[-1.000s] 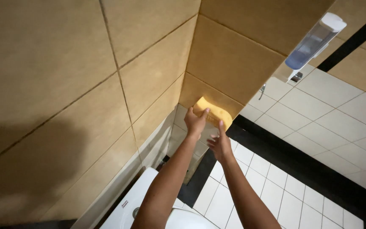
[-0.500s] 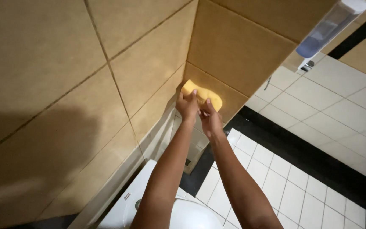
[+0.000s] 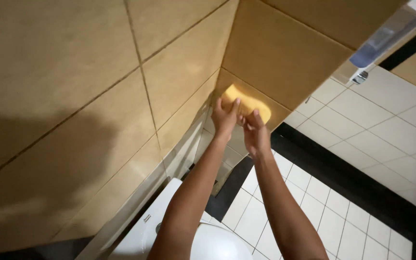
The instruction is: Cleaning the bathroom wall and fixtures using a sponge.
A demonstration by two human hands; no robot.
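In the far tiled corner, left hand (image 3: 225, 117) and right hand (image 3: 255, 134) together grasping a yellow sponge (image 3: 247, 104), pressed against the tan wall tiles (image 3: 285, 53), white toilet (image 3: 179, 231) near below.

- This is a bathroom, a toilet stall by the look of it.
- Large tan wall tiles (image 3: 73, 72) meet in a corner at 12 o'clock.
- A white toilet tank (image 3: 143, 226) and its rounded lid (image 3: 217, 243) sit at 6 o'clock.
- A white tiled floor (image 3: 362, 139) with a black band (image 3: 343, 178) runs toward 3 o'clock.
- A wall-mounted soap dispenser (image 3: 386, 36) hangs at 2 o'clock.
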